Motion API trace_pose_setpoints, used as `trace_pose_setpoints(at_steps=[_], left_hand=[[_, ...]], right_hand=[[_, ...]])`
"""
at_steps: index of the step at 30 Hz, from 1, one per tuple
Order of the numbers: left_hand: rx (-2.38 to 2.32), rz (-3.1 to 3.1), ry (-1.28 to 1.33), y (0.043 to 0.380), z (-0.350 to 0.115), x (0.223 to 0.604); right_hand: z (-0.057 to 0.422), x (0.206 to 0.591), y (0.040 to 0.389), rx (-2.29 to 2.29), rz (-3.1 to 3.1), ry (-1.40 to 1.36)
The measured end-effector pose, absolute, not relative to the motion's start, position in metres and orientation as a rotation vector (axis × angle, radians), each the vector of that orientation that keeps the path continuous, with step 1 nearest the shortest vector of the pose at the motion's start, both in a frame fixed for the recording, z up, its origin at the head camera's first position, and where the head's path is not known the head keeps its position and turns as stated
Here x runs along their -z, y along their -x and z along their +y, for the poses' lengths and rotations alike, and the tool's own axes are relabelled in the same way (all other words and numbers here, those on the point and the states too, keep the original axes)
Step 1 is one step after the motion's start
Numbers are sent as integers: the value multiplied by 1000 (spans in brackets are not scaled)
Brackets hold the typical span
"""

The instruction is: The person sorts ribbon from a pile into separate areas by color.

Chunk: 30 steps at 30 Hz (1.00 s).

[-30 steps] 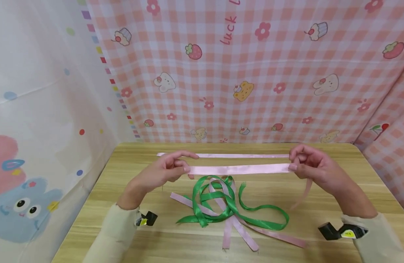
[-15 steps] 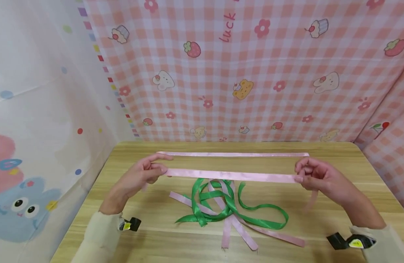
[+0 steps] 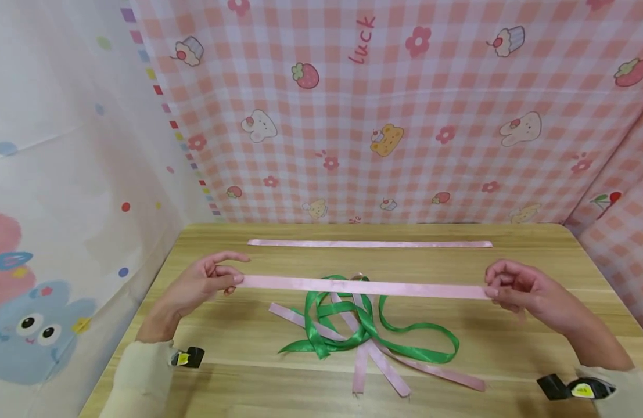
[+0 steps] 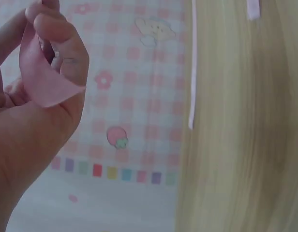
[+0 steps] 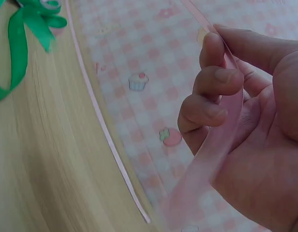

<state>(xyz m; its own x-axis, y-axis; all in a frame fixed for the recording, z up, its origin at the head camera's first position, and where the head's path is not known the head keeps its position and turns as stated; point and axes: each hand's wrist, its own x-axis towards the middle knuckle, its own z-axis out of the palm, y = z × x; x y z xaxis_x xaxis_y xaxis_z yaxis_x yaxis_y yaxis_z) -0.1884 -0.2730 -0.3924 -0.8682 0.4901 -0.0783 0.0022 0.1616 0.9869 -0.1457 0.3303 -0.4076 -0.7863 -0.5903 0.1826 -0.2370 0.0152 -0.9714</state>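
Note:
A pink satin ribbon [image 3: 363, 286] is stretched nearly level between both hands above the table. My left hand [image 3: 208, 277] pinches its left part between thumb and fingers, index finger extended; a short tail curls at the palm in the left wrist view. My right hand [image 3: 525, 290] pinches the other side, and a longer tail runs down past the palm in the right wrist view. Beneath the taut strip lies a loose pile of green ribbon [image 3: 423, 353] and pink ribbons [image 3: 389, 371], partly covered by it in the head view.
Another pink ribbon [image 3: 368, 244] lies straight along the far side of the wooden table [image 3: 237, 383]. Behind the table hangs a pink checked cloth [image 3: 342, 104], with a white printed cloth [image 3: 81, 116] at the left.
My hands have moved apart, the left leftward and the right rightward, so a longer span of ribbon shows between them. Both have come slightly nearer. The pile and the far ribbon have stayed put.

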Motion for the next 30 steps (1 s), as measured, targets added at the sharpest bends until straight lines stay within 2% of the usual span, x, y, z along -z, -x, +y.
trace_pose_setpoints(at_steps=[10,16,30], left_hand=[[-1703,2155,-385,194,-295,408],[-1661,2192,-216,202,-303,418],[-2043,1879,-66,214,-315,442]], right_hand=[[358,418,144,1753,2178,715],[374,430,142,1752,2241,647],[394,453,161,1987,2054,632]])
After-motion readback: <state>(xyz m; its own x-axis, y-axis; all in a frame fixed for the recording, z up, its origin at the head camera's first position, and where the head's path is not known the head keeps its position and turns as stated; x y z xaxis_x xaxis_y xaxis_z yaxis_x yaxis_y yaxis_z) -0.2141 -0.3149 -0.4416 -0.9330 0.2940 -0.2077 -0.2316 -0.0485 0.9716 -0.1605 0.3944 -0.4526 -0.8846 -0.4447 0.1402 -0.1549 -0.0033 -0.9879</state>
